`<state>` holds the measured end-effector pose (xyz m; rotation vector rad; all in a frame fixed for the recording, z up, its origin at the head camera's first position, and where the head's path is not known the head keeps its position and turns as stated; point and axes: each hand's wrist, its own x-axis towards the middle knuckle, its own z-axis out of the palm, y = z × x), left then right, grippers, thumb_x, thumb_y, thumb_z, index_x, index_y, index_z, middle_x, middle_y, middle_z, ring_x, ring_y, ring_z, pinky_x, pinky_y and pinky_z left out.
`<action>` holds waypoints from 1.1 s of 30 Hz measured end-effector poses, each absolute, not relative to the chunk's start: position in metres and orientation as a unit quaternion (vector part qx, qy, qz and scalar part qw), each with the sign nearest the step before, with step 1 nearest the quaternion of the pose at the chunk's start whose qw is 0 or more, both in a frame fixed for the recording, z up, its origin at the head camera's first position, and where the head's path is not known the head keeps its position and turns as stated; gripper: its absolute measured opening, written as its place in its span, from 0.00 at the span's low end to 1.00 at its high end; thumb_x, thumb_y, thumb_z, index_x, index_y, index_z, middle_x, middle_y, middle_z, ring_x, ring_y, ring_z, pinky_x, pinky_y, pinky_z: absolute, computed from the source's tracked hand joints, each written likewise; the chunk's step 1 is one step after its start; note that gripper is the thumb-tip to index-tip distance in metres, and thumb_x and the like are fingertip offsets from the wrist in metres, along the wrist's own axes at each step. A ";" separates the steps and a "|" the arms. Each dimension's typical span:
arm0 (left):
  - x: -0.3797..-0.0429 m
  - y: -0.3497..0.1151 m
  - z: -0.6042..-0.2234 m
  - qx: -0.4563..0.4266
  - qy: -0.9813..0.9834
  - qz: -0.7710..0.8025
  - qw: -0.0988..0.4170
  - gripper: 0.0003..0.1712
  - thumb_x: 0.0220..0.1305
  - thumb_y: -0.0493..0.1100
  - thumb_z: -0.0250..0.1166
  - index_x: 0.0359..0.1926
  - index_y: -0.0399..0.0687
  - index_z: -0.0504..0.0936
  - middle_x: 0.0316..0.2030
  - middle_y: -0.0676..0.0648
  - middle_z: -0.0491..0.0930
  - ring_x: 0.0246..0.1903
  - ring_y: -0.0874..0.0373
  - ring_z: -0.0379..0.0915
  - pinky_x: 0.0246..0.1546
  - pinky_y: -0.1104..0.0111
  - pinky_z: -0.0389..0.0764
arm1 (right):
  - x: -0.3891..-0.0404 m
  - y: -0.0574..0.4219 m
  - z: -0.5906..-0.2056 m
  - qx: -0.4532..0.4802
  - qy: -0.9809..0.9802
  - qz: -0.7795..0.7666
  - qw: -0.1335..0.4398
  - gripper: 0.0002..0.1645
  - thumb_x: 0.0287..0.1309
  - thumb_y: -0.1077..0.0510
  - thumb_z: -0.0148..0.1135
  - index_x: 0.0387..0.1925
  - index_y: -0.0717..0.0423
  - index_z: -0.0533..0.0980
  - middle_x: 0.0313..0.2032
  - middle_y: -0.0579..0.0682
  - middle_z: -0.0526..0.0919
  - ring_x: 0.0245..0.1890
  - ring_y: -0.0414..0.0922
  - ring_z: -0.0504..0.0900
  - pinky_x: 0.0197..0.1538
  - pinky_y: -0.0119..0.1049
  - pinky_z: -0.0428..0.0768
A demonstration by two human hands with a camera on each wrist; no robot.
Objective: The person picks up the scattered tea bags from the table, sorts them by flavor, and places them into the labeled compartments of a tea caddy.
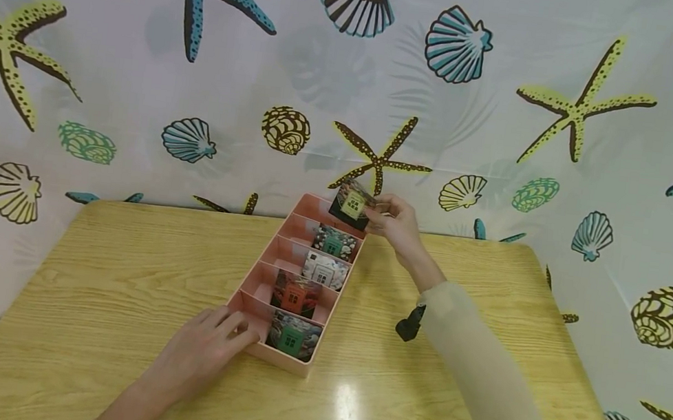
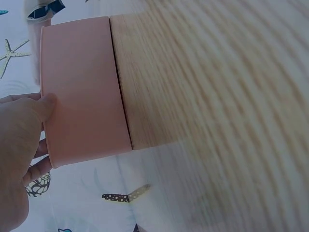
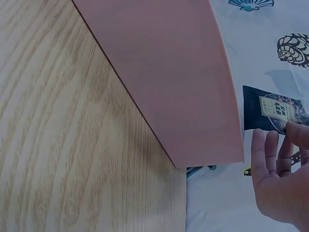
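A long pink divided box [image 1: 284, 362] stands on the table, angled away to the far right. My left hand [image 1: 203, 344] grips its near left corner; in the left wrist view the thumb presses on the outer wall and the fingers go over the rim. Over the farthest compartment, my right hand [image 1: 400, 224] pinches a dark packet [image 1: 350, 202] with a pale yellow label by its right edge. The nearer compartments hold a green-labelled packet [image 1: 293, 335], a red one [image 1: 296, 294], a white one [image 1: 325, 271] and a dark one with a teal label [image 1: 335, 243].
A wooden table [image 1: 136, 270] runs back to a white cloth [image 1: 326, 84] printed with starfish and shells. Beneath the right sleeve [image 1: 469, 357] shows a small black object [image 1: 409, 323].
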<state>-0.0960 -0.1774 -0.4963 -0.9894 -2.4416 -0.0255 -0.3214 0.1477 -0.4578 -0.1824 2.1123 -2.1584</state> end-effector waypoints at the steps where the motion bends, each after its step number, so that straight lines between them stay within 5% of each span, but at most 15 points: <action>1: -0.096 -0.177 -0.496 -0.363 -0.897 -0.008 0.250 0.43 0.86 0.47 0.17 0.42 0.56 0.84 0.36 0.51 0.78 0.37 0.54 0.74 0.38 0.61 0.82 | -0.323 0.146 -0.458 -0.061 0.702 -0.707 0.058 0.13 0.72 0.67 0.62 0.55 0.63 0.76 0.36 0.44 0.78 0.28 0.41 0.84 0.41 0.34 0.89; 13: -0.095 -0.178 -0.495 -0.364 -0.897 -0.003 0.251 0.43 0.85 0.47 0.16 0.42 0.56 0.84 0.36 0.51 0.78 0.37 0.54 0.74 0.38 0.61 0.82 | -0.328 0.138 -0.458 -0.084 0.769 -0.626 0.103 0.21 0.75 0.62 0.60 0.64 0.65 0.74 0.44 0.52 0.82 0.33 0.41 0.83 0.42 0.35 0.87; 22: -0.094 -0.177 -0.493 -0.358 -0.901 -0.016 0.244 0.40 0.86 0.49 0.20 0.42 0.56 0.85 0.37 0.51 0.77 0.38 0.54 0.73 0.40 0.60 0.82 | -0.321 0.148 -0.457 -0.087 0.772 -0.623 0.093 0.23 0.78 0.57 0.57 0.66 0.66 0.75 0.51 0.64 0.80 0.42 0.53 0.83 0.61 0.64 0.82; 25: -0.093 -0.178 -0.492 -0.355 -0.907 -0.025 0.227 0.21 0.87 0.48 0.45 0.43 0.55 0.85 0.38 0.51 0.78 0.39 0.54 0.74 0.41 0.59 0.82 | -0.317 0.156 -0.458 -0.090 0.773 -0.623 0.082 0.22 0.78 0.56 0.58 0.65 0.66 0.75 0.50 0.65 0.81 0.42 0.51 0.84 0.59 0.60 0.84; 27: -0.094 -0.179 -0.491 -0.348 -0.912 -0.030 0.214 0.07 0.77 0.48 0.62 0.45 0.55 0.86 0.39 0.51 0.79 0.41 0.54 0.75 0.44 0.58 0.83 | -0.313 0.162 -0.458 -0.090 0.772 -0.624 0.074 0.21 0.78 0.56 0.59 0.63 0.65 0.76 0.50 0.66 0.80 0.42 0.51 0.84 0.58 0.58 0.85; 29: -0.094 -0.180 -0.489 -0.342 -0.916 -0.034 0.205 0.12 0.63 0.48 0.74 0.47 0.54 0.87 0.41 0.51 0.80 0.43 0.53 0.77 0.47 0.57 0.84 | -0.309 0.169 -0.458 -0.095 0.775 -0.621 0.065 0.21 0.77 0.57 0.59 0.63 0.65 0.77 0.47 0.64 0.80 0.42 0.50 0.84 0.55 0.53 0.87; 33: -0.096 -0.188 -0.482 -0.332 -0.918 -0.045 0.211 0.15 0.71 0.52 0.68 0.52 0.51 0.87 0.44 0.49 0.83 0.46 0.51 0.80 0.52 0.54 0.84 | -0.300 0.182 -0.458 -0.108 0.784 -0.609 0.048 0.19 0.77 0.56 0.60 0.61 0.64 0.78 0.43 0.53 0.81 0.41 0.48 0.85 0.49 0.43 0.89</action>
